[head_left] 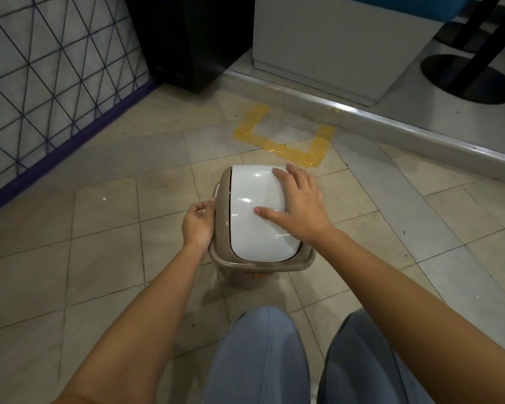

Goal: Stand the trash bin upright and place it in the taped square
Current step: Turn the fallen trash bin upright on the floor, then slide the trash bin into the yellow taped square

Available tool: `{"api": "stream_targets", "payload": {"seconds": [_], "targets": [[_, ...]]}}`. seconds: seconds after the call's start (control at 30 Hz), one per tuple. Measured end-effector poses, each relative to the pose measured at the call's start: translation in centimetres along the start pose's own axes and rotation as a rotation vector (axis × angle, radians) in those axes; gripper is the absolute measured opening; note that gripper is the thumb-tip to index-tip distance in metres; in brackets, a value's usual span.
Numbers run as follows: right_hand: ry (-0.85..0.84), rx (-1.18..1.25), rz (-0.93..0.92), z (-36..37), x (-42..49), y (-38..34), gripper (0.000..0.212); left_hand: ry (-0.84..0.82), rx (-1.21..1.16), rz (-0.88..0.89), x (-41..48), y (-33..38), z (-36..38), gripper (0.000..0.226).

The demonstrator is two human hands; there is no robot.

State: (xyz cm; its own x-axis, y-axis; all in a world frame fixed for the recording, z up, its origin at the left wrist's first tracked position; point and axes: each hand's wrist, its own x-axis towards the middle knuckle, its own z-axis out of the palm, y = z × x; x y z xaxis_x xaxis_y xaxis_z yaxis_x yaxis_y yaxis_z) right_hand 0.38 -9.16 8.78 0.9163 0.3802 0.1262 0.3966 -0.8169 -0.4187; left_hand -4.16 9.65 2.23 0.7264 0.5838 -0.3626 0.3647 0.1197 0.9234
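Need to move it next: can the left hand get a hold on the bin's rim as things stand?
Probably yes: the left hand already touches the trash bin at its brown rim, nothing between them.

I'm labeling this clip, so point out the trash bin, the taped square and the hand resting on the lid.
trash bin (247,275): head view, on its tan rim below the white lid.
taped square (292,151): head view, on the near yellow strip.
right hand (302,205): head view, on the back of the hand.
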Motion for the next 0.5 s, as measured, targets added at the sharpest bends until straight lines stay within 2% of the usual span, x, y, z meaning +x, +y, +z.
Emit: {"api": "stream_targets", "payload": {"seconds": [0.17,0.3,0.43,0.5], "targets": [[-0.048,-0.023,-0.047,-0.3,-0.8,-0.1,0.087,0.007,0.032,-0.019,0.7,0.4,-0.8,0.01],[-0.112,0.062,-0.022,-0.6,-1.1,0.4,0.092,0.011,-0.01,-0.048,0.7,0.2,-1.1,0.009],[-0.126,0.35,0.102,-1.0,-1.3,0.8,0.098,-0.014,-0.076,-0.075,0.5,0.2,-1.0,0.004],[-0.149,0.528,0.209,-1.2,-1.5,1.1,0.096,-0.022,-0.079,-0.085,0.5,0.1,-1.2,0.011]]}}
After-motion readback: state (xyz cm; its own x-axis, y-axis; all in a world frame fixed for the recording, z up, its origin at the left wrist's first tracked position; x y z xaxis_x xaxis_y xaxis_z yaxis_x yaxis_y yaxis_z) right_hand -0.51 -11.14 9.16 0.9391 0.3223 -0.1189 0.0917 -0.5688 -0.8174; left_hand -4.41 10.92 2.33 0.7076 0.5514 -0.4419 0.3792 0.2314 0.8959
